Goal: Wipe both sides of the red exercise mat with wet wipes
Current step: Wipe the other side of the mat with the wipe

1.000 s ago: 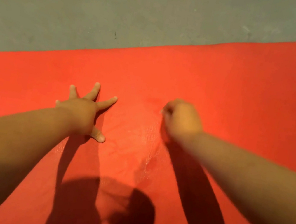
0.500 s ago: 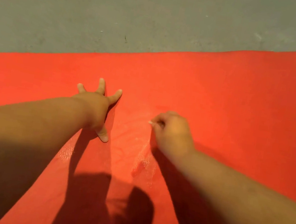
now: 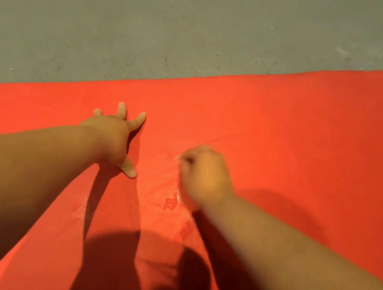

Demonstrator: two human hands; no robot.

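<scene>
Nearest the camera, the dark shadow [image 3: 113, 270] of the person is falling across the near part of the red mat [image 3: 311, 138], which is lying flat on the floor and filling the lower half of the view. Both bare forearms are reaching out over the mat from its near side, the left one coming in from the mat's left end and the right one from its right end. Between them, on the mat's middle strip, wet patches [image 3: 171, 203] are glistening just on the near side of the right wrist.

The right hand [image 3: 206, 172] is sitting knuckles-up on the mat with its fingers curled tightly under. It is gripping a wipe [image 3: 179, 157], of which only a pale scrap is poking out by the fingers; the hand is blurred, so the rest of the wipe cannot be made out.

The left hand [image 3: 114, 137] is lying slightly farther across the mat, apart from the right hand. Its fingers are spreading wide and straight, the thumb is sticking out toward the near side, and the palm is pressing down flat on the mat while holding nothing.

Beyond both hands the mat's far edge is running slantwise, and grey floor [image 3: 156, 14] is stretching away past it.
</scene>
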